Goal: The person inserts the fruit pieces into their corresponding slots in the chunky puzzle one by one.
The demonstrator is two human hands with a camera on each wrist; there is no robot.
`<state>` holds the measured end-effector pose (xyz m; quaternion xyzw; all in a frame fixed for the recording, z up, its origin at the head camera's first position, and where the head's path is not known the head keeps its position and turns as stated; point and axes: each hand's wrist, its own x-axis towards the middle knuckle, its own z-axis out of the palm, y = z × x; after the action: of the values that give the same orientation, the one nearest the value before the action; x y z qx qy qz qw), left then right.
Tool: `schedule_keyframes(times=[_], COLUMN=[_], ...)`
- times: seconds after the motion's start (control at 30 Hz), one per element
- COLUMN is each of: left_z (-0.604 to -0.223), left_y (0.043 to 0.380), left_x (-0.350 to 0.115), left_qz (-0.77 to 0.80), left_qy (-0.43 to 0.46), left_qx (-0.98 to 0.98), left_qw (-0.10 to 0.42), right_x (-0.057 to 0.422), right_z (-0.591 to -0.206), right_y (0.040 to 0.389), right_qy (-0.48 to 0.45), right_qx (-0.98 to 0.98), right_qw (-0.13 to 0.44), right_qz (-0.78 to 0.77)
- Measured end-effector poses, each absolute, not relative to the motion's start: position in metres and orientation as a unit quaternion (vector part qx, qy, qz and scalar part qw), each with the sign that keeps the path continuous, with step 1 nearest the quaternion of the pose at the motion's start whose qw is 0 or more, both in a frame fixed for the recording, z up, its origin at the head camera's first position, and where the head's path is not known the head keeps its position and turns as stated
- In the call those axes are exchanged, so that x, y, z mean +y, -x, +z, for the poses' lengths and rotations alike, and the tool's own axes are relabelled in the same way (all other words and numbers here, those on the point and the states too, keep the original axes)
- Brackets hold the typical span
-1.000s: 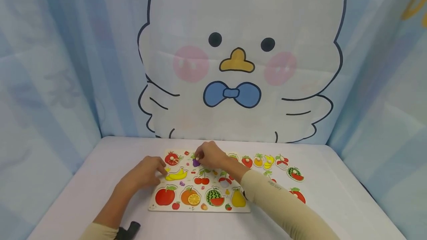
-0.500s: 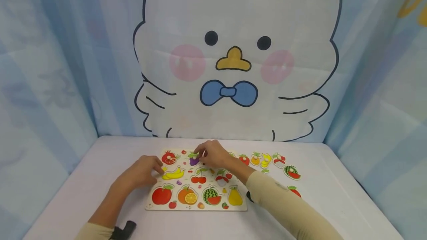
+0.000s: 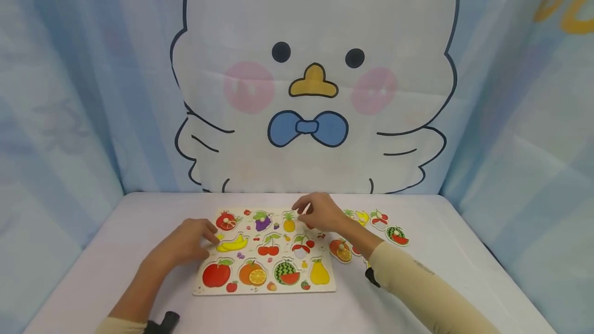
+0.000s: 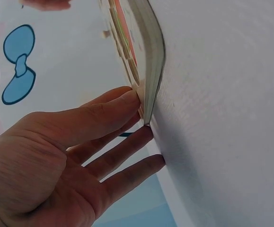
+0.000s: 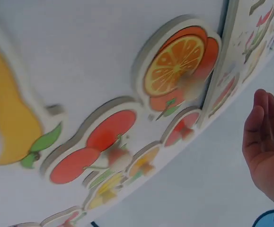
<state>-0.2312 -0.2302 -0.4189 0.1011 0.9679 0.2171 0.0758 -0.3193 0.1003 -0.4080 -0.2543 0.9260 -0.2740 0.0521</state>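
A wooden fruit puzzle board lies on the table, showing grapes, a pomegranate, bananas and other fruit. My left hand touches the board's left edge; in the left wrist view its thumb and fingertips rest right at the edge, fingers fairly straight. Over the board's far right corner is my right hand, beside the pineapple. The right wrist view shows this hand with loosely bent fingers and nothing between them. Part of the board's top right is hidden behind it.
Loose knobbed pieces lie right of the board: an orange, cherries, a pear and a watermelon, among several others. The right forearm covers some of them. A cartoon-printed curtain hangs behind the table.
My right hand has let go of the grapes piece, which sits in the board, and has moved right. The left hand stays at the board's edge. The head view has turned slightly right.
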Motion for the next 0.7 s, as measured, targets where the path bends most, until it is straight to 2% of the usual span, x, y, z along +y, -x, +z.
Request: schedule_keyframes(times=[0.7], left_z=[-0.418], left_y=[0.230], left_x=[-0.230], left_qz=[0.227], left_qy=[-0.097], left_qx=[0.965], left_qw=[0.085], right_x=[0.195], right_z=[-0.403], right_y=[0.294], right_qy=[0.144], right_qx=[0.958], right_qw=[0.024], right_qz=[-0.248])
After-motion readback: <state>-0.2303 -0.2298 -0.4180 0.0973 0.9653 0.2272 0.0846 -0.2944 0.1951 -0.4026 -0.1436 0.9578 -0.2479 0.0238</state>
